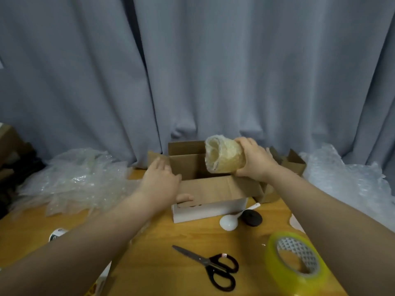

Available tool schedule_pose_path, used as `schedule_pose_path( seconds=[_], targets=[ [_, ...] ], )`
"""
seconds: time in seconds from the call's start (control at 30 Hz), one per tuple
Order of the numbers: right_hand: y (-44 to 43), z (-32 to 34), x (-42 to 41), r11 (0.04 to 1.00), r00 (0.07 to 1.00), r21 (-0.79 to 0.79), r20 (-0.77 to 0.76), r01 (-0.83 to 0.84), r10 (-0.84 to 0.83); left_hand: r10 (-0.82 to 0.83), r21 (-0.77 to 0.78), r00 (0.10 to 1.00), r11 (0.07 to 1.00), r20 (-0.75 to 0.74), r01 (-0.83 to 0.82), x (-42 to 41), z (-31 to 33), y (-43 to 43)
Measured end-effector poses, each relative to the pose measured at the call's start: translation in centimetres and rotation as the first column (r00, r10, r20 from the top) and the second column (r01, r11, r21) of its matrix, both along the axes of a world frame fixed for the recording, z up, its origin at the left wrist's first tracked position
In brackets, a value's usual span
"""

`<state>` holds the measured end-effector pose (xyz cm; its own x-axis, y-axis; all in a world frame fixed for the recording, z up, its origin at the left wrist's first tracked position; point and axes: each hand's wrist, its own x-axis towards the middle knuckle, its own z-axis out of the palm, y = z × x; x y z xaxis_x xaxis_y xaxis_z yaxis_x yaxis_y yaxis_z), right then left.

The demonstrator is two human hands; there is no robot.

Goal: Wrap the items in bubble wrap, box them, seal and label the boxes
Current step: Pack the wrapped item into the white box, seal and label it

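Bundle (224,155), one, wrapped, clutched in my right hand (254,160); one open box (213,189) right beneath it, my left hand (159,182) resting flat-fingered on its near flap.

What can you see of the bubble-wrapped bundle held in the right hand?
The wrapped bundle is a stubby, roughly cylindrical item covered in cloudy bubble wrap, yellowish-cream beneath. It is tilted on its side, its ragged open end facing left and toward the camera. The right hand grips the other end, fingers curled round it. It hangs above the open cardboard box; nothing else appears to touch it.
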<state>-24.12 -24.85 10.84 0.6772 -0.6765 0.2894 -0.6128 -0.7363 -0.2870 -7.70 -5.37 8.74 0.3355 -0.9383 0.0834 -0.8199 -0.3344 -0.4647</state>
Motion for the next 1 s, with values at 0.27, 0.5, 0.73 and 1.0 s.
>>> schedule_pose_path(
  seconds=[0.27,0.5,0.73,1.0],
  targets=[
    [1.0,1.0,4.3,0.973,0.886,-0.224,-0.460,-0.046,-0.064,-0.117,-0.115,0.936,0.990,-0.333,0.083,1.0,-2.3,-1.5],
    [0.7,-1.6,4.5,0.975,0.642,-0.209,-0.758,-0.072,-0.115,-0.310,-0.190,0.946,0.939,-0.099,0.288,2.3,-4.6,-0.8],
    [0.9,-1.5,3.9,0.991,0.826,-0.120,-0.563,-0.059,-0.019,-0.322,-0.190,0.940,0.935,-0.107,0.299,3.4,-4.6,-1.7],
    [5.7,-0.8,8.2,0.978,0.960,-0.056,-0.211,-0.201,0.185,-0.344,-0.469,0.883,0.867,-0.319,0.168,5.7,-1.5,-2.6]
  ],
)
